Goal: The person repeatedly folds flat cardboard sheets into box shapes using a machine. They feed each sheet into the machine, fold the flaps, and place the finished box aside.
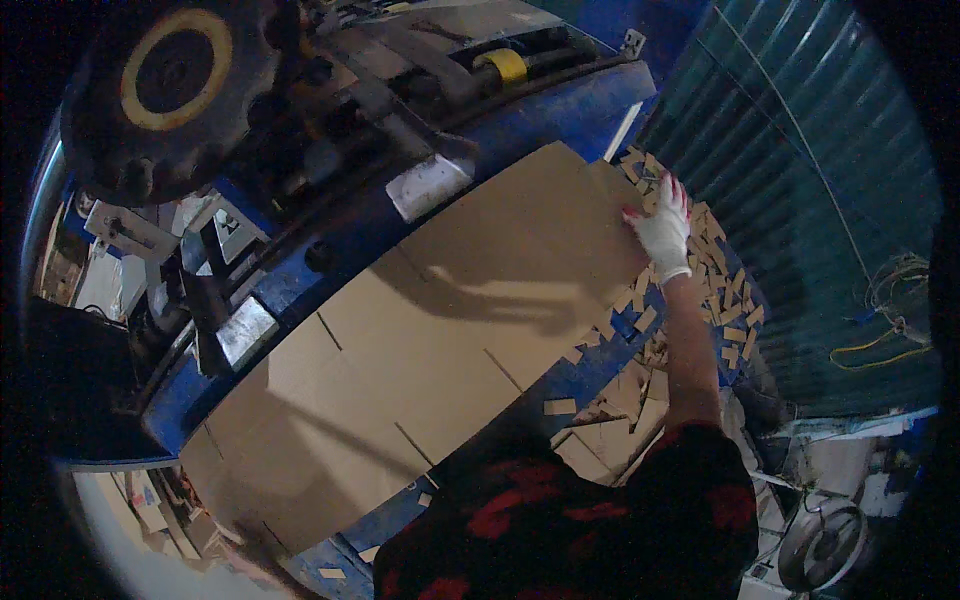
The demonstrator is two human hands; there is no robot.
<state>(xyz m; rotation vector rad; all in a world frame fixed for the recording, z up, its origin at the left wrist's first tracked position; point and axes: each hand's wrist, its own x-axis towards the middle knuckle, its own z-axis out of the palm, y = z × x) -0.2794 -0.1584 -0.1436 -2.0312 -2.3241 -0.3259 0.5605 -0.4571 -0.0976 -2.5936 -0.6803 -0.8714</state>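
A long, flat brown cardboard sheet (420,340) with several short slots along its sides lies slantwise in front of me. My right hand (662,230), in a white glove with red at the fingertips, is at the sheet's far right end. Its fingers are stretched out, with the thumb apart and by the cardboard's edge. At the sheet's near left end, my left hand (230,543) shows only dimly beside the corner. Shadow and the cardboard hide its fingers, so its grip does not show.
A blue machine (540,110) with metal brackets and a big dark wheel (178,65) stands along the sheet's far side. Small cardboard offcuts (715,275) litter the right side. Beyond are a green corrugated wall (800,150) and a round fan (822,543).
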